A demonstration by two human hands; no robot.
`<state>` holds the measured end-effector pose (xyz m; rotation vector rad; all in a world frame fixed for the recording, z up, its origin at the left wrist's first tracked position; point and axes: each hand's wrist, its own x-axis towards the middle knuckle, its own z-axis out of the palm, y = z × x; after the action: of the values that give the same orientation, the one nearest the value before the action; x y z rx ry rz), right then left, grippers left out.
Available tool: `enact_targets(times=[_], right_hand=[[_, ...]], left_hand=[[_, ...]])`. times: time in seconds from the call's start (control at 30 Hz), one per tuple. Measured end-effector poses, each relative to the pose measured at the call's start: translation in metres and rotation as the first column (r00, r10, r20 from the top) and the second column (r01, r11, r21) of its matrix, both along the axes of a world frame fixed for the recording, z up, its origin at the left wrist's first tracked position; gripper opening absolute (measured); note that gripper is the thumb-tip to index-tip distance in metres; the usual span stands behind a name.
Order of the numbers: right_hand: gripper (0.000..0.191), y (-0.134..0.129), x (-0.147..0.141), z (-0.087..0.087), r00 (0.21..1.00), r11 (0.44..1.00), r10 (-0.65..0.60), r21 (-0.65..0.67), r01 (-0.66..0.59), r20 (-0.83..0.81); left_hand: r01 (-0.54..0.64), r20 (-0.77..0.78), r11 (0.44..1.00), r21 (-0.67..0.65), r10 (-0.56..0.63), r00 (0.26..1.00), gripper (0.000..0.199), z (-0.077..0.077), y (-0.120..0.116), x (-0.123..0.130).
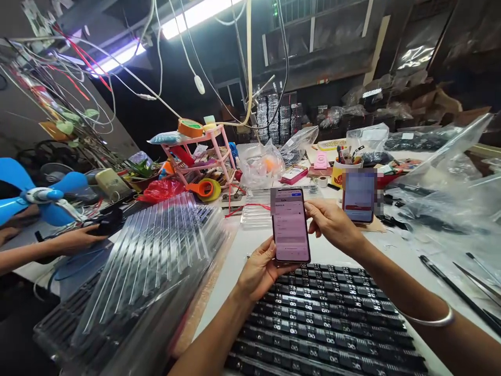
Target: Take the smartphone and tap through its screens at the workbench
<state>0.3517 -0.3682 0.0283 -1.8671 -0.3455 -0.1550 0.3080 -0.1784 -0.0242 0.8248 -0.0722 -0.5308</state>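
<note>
Nearest: tray (329,329) of small black parts in rows, filling the lower centre of the white surface (395,261).

Just above the tray, phone (290,225) held upright, screen lit, pinkish page showing; text too small to read.

Left hand (260,269): cups the phone's lower edge from below-left, fingers wrapped behind, thumb on the bottom bezel.

Right hand (332,224): grips the phone's upper right edge, fingers closed narrow on the rim; metal bangle (430,318) on that wrist.

Left of the phone: stack of clear ribbed trays (156,261), tilted. Beyond it another person's hand (74,239) rests on a dark object, near a blue fan (43,197).

Right of the phone: second phone (359,196) propped upright, screen blurred. Farther right, plastic bags (450,193) of dark parts.

Behind the phone: pink rack (203,151) with tape rolls.

Judgement: step in hand is reading or operating the phone, both hands steadying it. Any next tap needs one thumb freed while the other hand keeps the grip.
</note>
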Motion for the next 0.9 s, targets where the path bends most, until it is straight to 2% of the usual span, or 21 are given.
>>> enact_targets(times=[0.3,0.5,0.9], right_hand=[[0.036,0.0024,-0.0038,0.0053,0.997,0.966,-0.058,-0.257,0.042,-0.056],[0.029,0.0009,-0.0017,-0.0005,0.997,0.954,-0.038,-0.301,0.014,-0.074],[0.028,-0.0033,0.0007,-0.0033,0.999,0.94,-0.029,-0.34,0.014,-0.038]], left_hand=[[-0.023,-0.01,0.999,-0.031,0.023,1.0,0.031,-0.0002,0.0011,0.001],[-0.029,0.001,0.999,-0.04,0.029,1.0,0.031,-0.0033,0.0021,0.0018],[-0.039,-0.003,0.999,-0.035,0.038,0.999,0.031,-0.0037,0.0016,0.0029]])
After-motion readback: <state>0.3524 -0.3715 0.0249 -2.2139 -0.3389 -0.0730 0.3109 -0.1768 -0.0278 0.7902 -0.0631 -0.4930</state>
